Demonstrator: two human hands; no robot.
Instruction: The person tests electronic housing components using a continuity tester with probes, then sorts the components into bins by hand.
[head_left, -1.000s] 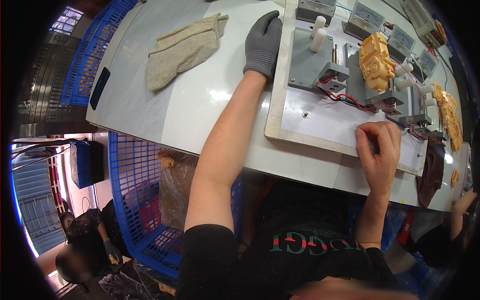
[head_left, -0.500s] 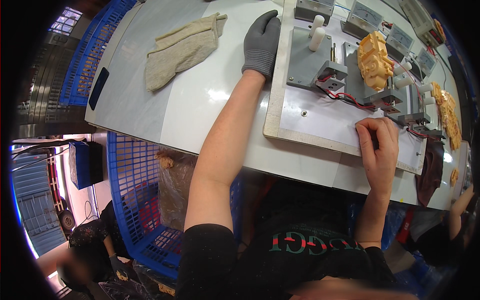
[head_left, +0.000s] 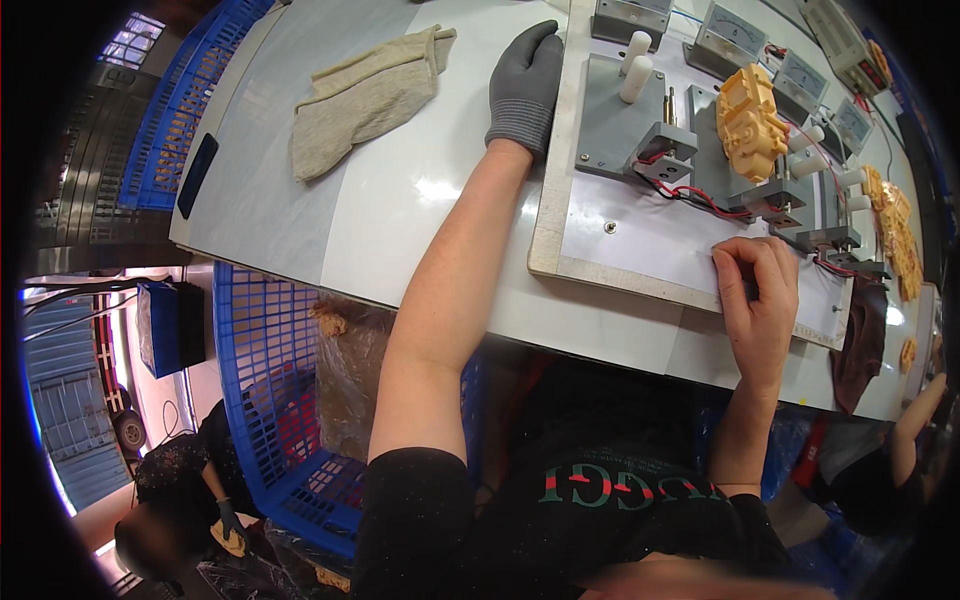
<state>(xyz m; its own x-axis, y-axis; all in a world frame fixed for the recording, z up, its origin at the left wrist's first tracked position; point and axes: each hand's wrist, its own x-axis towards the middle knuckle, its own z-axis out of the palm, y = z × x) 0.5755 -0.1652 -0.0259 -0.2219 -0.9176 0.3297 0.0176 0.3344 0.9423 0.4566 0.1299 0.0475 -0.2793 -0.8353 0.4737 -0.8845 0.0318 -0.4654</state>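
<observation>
My left hand (head_left: pixel 523 85), in a grey knit glove, lies on the white table along the left edge of a framed test board (head_left: pixel 640 272). Its fingers are stretched out and hold nothing. Bare, my right hand (head_left: pixel 757 295) rests on the board's front edge, fingers curled in loosely and the thumb bent toward them; nothing shows in them. On the board, a yellow molded part (head_left: pixel 750 122) sits on a grey fixture beyond my right hand. Left of it stands a grey plate (head_left: pixel 607 125) with white posts (head_left: pixel 636 78), a small clamp block (head_left: pixel 664 150) and red and black wires.
Several dial meters (head_left: pixel 734 35) line the board's back. A beige cloth (head_left: pixel 370 100) lies on the table at left. Below the table edge stands a blue basket (head_left: pixel 270 400) with a bagged bundle. More yellow parts (head_left: pixel 895 235) lie at right. A co-worker's gloved hand (head_left: pixel 230 522) is at lower left.
My hands have stayed in place. At lower left, the co-worker's gloved hand has shifted, and a yellow piece now shows larger in it. The person at right has moved an arm slightly.
</observation>
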